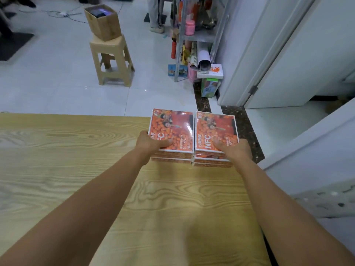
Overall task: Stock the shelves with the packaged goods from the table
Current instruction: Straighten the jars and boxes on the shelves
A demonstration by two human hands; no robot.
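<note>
Both stacks of orange packs stood touching at the far right corner of the bench (76, 169). The left hand (151, 143) gripped the left stack (171, 129) and the right hand (234, 150) the right stack (216, 129), thumbs on top, likely to carry both together. A cardboard box (103, 22) on a stool (113, 60) held something dark.

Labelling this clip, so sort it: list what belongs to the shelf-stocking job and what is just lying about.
Job: left stack of orange packs, gripped by left hand; right stack of orange packs, gripped by right hand; table; metal shelf rack.
Lying about: beige stool; cardboard box on it; green carton.
</note>
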